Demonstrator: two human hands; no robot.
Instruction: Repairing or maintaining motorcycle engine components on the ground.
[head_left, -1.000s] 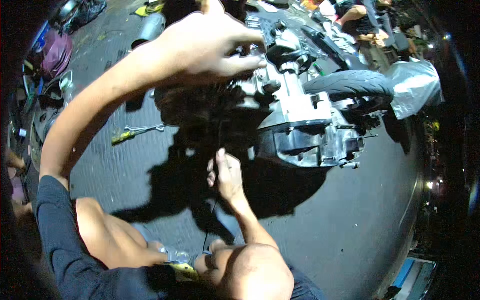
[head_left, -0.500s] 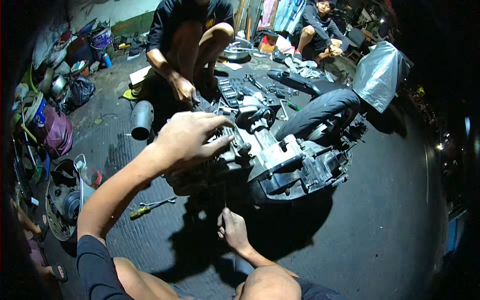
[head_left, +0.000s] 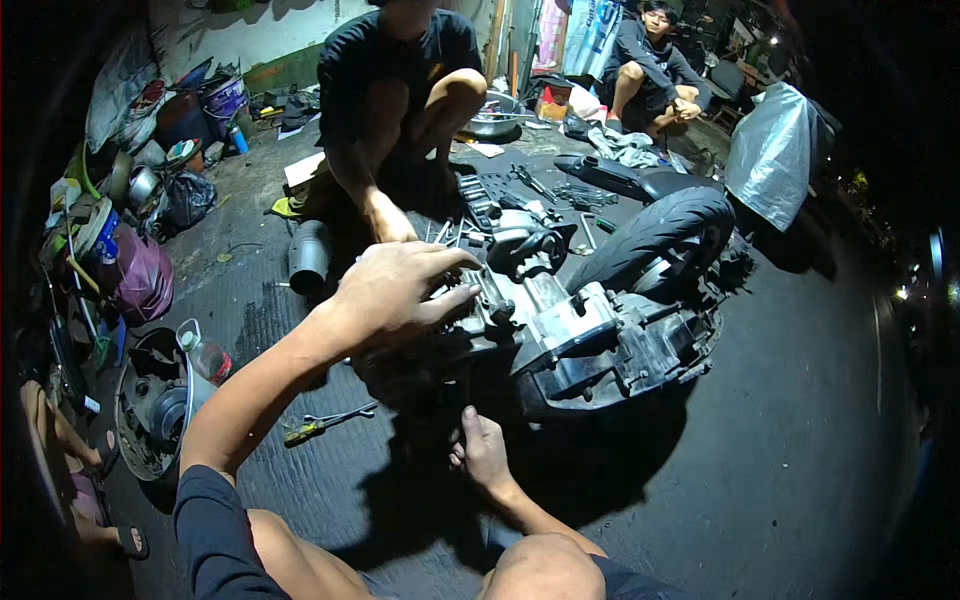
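Note:
My left hand [head_left: 395, 287] is over the near left end of a motorcycle engine [head_left: 580, 325], thumb and fingers spread apart. Its fingertips reach the engine's top, but I cannot tell how firmly they touch. Low in front of the engine, my right hand [head_left: 482, 452] is closed with the thumb pointing up. What it grips is lost in dark shadow. A black rear tyre [head_left: 655, 240] is joined to the engine at the far right. Across the engine, a co-worker's hand [head_left: 390, 218] reaches down to the tools beside it.
A wrench [head_left: 345, 414] and a yellow-handled screwdriver [head_left: 302, 432] lie on the ground at left. Beyond them are a grey cylinder [head_left: 309, 255] and a tub of parts [head_left: 155, 415]. A socket set [head_left: 478, 198] lies behind the engine. Another person [head_left: 655, 70] sits at the back right.
The whole view has shifted, so the scene sits lower and further right. The co-worker's hand has lowered. My hands keep nearly the same places at the engine; the thin shaft above my right hand shows less.

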